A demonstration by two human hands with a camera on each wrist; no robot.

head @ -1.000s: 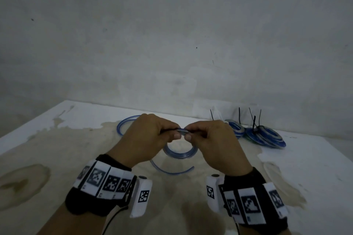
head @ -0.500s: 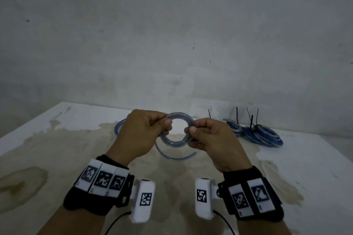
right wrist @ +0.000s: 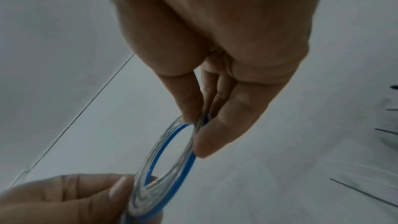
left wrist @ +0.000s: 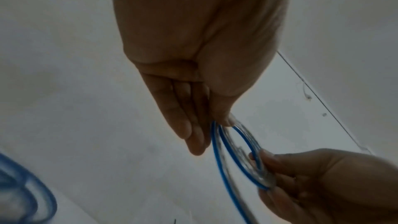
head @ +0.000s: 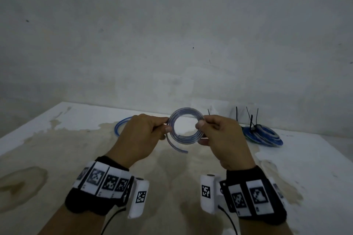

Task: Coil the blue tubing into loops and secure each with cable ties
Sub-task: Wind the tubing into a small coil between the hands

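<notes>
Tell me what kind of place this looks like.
Probably a bare workroom or makeshift bench: a stained white table against a plain grey wall, with tied tubing coils piled at the back.

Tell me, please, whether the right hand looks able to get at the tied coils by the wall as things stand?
Probably not yet. The right hand pinches the coil that the left hand also holds, so it is occupied. The tied coils lie on the table just beyond it, with nothing between.

Dim flat light, soft shadows, wrist views blurred, perhaps edge-warped
</notes>
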